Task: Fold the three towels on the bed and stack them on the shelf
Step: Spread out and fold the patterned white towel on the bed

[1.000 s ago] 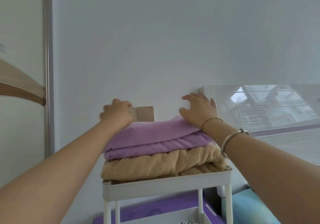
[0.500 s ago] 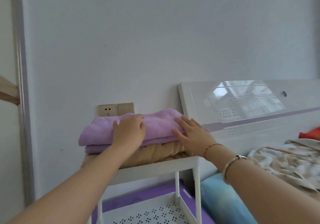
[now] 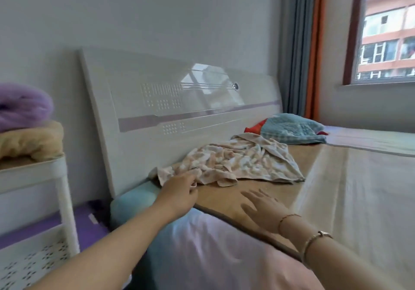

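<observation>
Your left hand (image 3: 179, 194) reaches to the near edge of the crumpled patterned towel (image 3: 238, 161), which lies unfolded on the woven bed mat (image 3: 280, 191) close to the white headboard (image 3: 179, 101). The fingertips are at the cloth's near-left corner and curl somewhat, but whether they have actually pinched the towel cannot be told (the view is motion-blurred there). Your right hand (image 3: 262, 209) hovers low over the mat's near edge, palm down, fingers straight and spread, holding nothing; a thin bracelet and a bangle (image 3: 314, 240) sit on that wrist.

At the left edge, the white shelf unit (image 3: 33, 170) carries two folded towels on its top tier: the lilac towel (image 3: 22, 105) lies on top of the tan towel (image 3: 29, 141). A perforated lower tier shows beneath.

Farther along the bed, by the headboard's right end, a teal pillow (image 3: 292, 129) rests on something red (image 3: 253, 128). A pale teal bolster (image 3: 134, 197) sits below the headboard at the mattress corner. Grey and orange curtains (image 3: 303, 49) hang beside the window (image 3: 388, 29). No writing or label is legible anywhere.
</observation>
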{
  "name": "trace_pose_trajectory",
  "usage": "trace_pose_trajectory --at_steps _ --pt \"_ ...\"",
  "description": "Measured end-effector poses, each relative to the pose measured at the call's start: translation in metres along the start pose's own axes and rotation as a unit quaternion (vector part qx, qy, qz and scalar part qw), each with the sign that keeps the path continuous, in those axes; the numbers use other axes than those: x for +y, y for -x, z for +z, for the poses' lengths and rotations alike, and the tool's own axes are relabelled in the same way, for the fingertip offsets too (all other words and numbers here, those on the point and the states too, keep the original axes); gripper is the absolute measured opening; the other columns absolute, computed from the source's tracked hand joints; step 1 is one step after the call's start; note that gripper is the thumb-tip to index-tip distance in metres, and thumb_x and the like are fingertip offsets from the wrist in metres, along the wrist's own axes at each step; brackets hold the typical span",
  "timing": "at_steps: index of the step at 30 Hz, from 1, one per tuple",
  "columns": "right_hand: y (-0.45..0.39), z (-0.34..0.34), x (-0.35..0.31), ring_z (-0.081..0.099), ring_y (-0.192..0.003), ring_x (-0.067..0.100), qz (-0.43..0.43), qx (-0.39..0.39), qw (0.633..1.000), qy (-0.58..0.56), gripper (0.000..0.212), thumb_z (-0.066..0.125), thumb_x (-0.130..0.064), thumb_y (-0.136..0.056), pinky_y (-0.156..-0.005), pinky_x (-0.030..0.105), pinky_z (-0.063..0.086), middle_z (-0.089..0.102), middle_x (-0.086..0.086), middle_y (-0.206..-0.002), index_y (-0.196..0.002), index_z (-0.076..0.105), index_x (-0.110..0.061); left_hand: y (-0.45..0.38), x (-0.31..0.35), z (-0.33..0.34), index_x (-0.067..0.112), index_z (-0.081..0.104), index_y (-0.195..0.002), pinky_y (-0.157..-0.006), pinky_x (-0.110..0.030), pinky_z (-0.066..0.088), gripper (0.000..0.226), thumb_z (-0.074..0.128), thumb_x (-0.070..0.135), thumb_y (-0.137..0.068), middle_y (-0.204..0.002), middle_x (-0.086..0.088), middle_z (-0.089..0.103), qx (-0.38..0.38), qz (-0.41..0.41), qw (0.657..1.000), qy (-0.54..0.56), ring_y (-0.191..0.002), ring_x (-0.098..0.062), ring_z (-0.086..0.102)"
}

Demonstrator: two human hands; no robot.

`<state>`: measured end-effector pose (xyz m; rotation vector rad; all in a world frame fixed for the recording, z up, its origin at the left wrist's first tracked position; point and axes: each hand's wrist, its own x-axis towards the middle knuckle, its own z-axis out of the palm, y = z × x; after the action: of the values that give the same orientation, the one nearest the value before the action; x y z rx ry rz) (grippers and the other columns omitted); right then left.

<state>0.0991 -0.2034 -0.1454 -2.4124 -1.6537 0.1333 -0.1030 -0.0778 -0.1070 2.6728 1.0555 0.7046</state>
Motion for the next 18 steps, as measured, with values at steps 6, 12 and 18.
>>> trace_pose_trajectory --at_steps 6,12,18 --pt "-0.019 0.038 0.068 -0.001 -0.148 0.008 -0.009 0.005 1.0 0.001 0.052 0.019 -0.054 -0.098 -0.119 0.035 0.001 0.006 -0.017 -0.159 -0.149 0.012 -0.044 -0.066 -0.018 0.102 0.028 0.048 -0.131 -0.115 -0.045 0.023 0.04 0.047 0.036 -0.092 -0.155 0.0 0.022 -0.025 -0.083 0.989 -0.124 -0.143 -0.031 0.019" --pt "-0.041 0.044 0.088 0.0 -0.147 0.007 -0.052 0.017 0.998 -0.015 0.051 0.016 -0.054 -0.098 -0.12 0.038 0.001 0.008 -0.021 -0.158 -0.148 0.012 -0.047 -0.086 -0.022 0.123 0.026 0.045 -0.138 -0.116 -0.046 0.016 0.043 0.032 0.023 -0.097 -0.159 -0.002 0.015 -0.015 -0.239 0.96 -0.149 -0.145 -0.03 0.006" --pt "-0.03 0.033 0.09 0.009 -0.146 0.005 -0.039 0.019 0.991 -0.125 0.046 0.018 -0.047 -0.101 -0.121 0.034 0.002 0.024 -0.015 -0.156 -0.145 0.031 -0.039 -0.063 0.043 0.119 0.014 0.068 -0.11 -0.104 -0.032 0.033 0.032 0.045 0.013 -0.088 -0.121 -0.008 0.064 0.053 -0.156 0.979 -0.119 -0.12 -0.026 0.05"
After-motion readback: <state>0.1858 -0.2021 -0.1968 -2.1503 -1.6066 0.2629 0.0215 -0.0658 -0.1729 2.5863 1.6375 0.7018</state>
